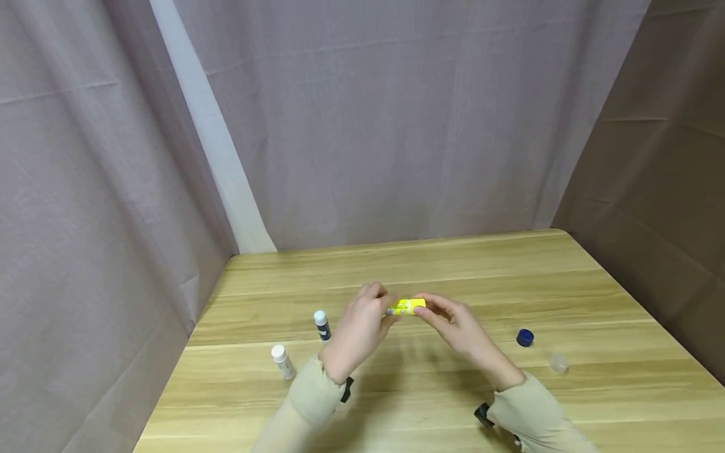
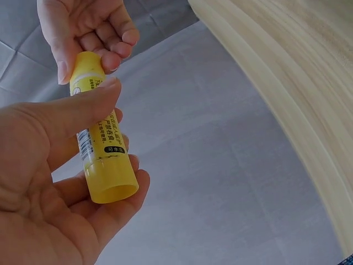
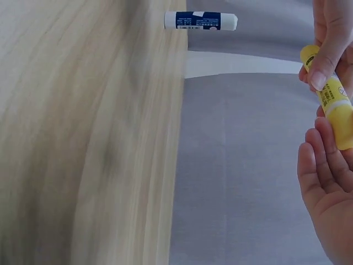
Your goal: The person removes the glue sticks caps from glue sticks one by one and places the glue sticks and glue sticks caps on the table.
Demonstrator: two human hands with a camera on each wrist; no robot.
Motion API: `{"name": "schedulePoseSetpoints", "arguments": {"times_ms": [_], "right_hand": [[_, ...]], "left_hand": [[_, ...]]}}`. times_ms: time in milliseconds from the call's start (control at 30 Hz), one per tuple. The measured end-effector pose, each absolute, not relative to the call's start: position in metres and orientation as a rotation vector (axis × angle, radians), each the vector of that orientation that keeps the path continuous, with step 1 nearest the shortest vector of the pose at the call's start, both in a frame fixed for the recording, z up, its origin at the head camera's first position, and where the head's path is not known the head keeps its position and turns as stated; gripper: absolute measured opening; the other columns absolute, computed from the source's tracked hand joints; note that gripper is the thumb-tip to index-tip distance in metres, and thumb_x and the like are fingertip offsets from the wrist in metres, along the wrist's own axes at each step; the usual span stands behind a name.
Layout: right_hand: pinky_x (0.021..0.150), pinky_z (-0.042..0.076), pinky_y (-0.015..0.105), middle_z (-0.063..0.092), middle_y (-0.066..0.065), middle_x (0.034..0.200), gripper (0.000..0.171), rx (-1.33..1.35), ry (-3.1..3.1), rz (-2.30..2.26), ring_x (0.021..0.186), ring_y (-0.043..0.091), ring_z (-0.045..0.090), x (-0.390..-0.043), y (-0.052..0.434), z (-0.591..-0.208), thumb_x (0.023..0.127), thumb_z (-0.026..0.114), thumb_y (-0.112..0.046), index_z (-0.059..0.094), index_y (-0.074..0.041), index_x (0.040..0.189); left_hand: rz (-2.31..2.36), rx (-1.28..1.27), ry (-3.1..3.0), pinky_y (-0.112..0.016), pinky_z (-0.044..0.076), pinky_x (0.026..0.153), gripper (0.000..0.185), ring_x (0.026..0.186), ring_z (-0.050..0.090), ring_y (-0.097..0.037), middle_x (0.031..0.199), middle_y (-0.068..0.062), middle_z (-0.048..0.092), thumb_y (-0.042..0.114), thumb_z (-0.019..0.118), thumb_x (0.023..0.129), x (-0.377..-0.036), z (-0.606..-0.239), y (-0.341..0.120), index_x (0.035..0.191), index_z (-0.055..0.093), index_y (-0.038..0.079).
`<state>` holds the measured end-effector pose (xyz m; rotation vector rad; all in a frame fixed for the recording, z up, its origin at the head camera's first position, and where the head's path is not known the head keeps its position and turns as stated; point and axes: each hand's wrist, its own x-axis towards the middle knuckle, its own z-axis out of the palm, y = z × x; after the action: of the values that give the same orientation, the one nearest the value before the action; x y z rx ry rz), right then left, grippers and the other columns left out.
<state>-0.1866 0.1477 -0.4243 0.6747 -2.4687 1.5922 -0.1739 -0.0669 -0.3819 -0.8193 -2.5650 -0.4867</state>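
Note:
A yellow glue stick (image 1: 404,307) is held above the middle of the table, between both hands. My left hand (image 1: 359,324) grips its body, thumb across the printed label; the left wrist view shows the label and the hollow-looking yellow end (image 2: 113,182) near that hand's fingers. At the other end, my right hand (image 1: 459,324) pinches the yellow cap-like end (image 2: 88,63) between thumb and fingers. From the right wrist view, the glue stick (image 3: 336,102) lies slanted between the hands, and the right fingers (image 3: 325,160) are partly in frame.
Left of my left hand stand a navy glue stick (image 1: 323,329) with a pale top and a white glue stick (image 1: 284,365). On the right side of the wooden table (image 1: 453,264) lie a dark blue cap (image 1: 525,338) and a translucent cap (image 1: 559,362). Grey curtains (image 1: 368,126) hang behind.

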Motion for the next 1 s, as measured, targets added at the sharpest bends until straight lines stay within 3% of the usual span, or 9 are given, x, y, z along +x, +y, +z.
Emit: {"name": "schedulePoseSetpoints", "arguments": {"times_ms": [367, 733, 1000], "right_hand": [[0.086, 0.054, 0.039, 0.071, 0.002, 0.116, 0.032, 0.660, -2.452, 1.547, 0.104, 0.020, 0.065, -0.180, 0.152, -0.423, 0.101, 0.064, -0.023, 0.067, -0.011, 0.130], [0.087, 0.055, 0.041, 0.069, -0.001, 0.115, 0.031, 0.728, -2.429, 1.473, 0.104, 0.015, 0.064, -0.175, 0.153, -0.430, 0.100, 0.065, -0.018, 0.067, -0.012, 0.130], [0.087, 0.055, 0.029, 0.068, 0.001, 0.119, 0.031, 0.860, -2.356, 1.442, 0.106, 0.013, 0.063, -0.173, 0.153, -0.431, 0.097, 0.067, -0.008, 0.067, -0.009, 0.129]], "left_hand": [[-0.497, -0.868, -2.542, -0.023, 0.053, 0.069, 0.031, 0.084, 0.060, -0.013, 0.098, -0.003, 0.068, 0.015, 0.083, 0.084, -0.174, -0.380, -0.064, 0.113, 0.075, 0.007], [-0.560, -0.893, -2.592, -0.024, 0.055, 0.068, 0.030, 0.082, 0.064, -0.012, 0.100, -0.005, 0.070, 0.018, 0.081, 0.086, -0.171, -0.384, -0.067, 0.113, 0.075, 0.008], [-0.597, -0.921, -2.647, -0.025, 0.055, 0.071, 0.034, 0.083, 0.066, -0.013, 0.102, -0.006, 0.070, 0.020, 0.080, 0.088, -0.168, -0.381, -0.072, 0.118, 0.074, 0.006]]}}
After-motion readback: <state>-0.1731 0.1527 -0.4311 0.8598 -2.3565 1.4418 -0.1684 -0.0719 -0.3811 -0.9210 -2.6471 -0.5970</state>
